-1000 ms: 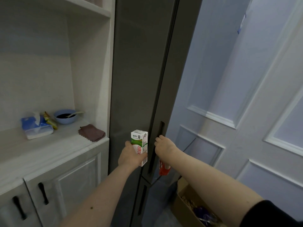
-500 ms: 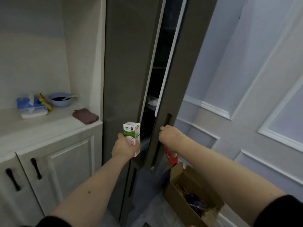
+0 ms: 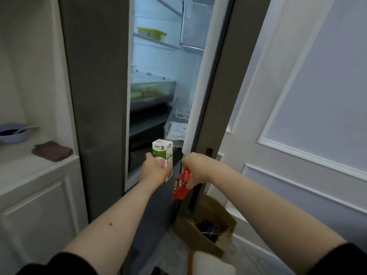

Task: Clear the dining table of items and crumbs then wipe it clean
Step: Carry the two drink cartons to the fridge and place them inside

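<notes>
My left hand grips a milk carton before the open fridge; my right hand pinches a red carton beside its door.

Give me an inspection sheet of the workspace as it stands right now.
Surface: side counter, pale; dining table not in view.
Job's things: milk carton upright in left hand; red carton in right hand.
Clutter: blue bowl with spoon, brown cloth, cardboard box on floor.
Grippers: both grip cartons; right also at fridge door handle.
Cables: nothing seen.
Surroundings: fridge open, lit; yellow-lidded container on shelf.
</notes>
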`<state>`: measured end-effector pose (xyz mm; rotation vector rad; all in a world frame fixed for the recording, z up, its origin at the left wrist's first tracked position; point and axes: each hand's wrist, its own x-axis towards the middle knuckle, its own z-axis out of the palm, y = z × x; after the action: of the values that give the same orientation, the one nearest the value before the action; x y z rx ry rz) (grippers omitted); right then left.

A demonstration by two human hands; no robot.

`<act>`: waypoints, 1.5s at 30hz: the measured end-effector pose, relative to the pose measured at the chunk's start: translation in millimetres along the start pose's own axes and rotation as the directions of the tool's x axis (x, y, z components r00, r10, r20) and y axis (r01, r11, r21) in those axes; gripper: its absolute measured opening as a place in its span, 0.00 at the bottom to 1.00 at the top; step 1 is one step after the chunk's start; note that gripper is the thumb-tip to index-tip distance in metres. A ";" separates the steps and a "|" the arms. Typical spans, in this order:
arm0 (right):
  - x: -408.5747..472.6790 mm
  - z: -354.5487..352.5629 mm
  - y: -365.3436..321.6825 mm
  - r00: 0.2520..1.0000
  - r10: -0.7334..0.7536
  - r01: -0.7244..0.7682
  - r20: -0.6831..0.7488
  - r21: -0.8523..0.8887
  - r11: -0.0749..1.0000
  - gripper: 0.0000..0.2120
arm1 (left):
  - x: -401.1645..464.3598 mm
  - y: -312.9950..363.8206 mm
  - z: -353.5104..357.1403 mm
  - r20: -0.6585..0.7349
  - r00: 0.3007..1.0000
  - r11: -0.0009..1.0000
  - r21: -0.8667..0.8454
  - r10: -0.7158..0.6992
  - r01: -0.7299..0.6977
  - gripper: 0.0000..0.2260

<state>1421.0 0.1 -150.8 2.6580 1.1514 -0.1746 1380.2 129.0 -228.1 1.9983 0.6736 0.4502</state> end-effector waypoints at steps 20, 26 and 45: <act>-33.8 -102.4 41.8 0.818 0.501 -0.351 -0.282 0.445 0.824 0.23 | 69.0 101.0 -29.0 0.220 0.876 0.903 -0.136 0.428 -0.407 0.26; -14.9 -105.9 75.3 0.690 0.619 -0.368 -0.376 0.554 0.747 0.24 | 98.4 140.6 -1.9 0.249 0.829 0.861 -0.248 0.500 -0.445 0.26; 124.0 -58.7 200.6 0.653 0.651 -0.391 -0.386 0.565 0.727 0.18 | 231.4 176.8 133.1 0.473 0.735 0.867 -0.157 0.486 -0.473 0.24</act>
<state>1653.1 -30.0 -85.2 3.4653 0.3616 0.5839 1684.2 113.0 -128.9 2.1331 -0.1912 0.2114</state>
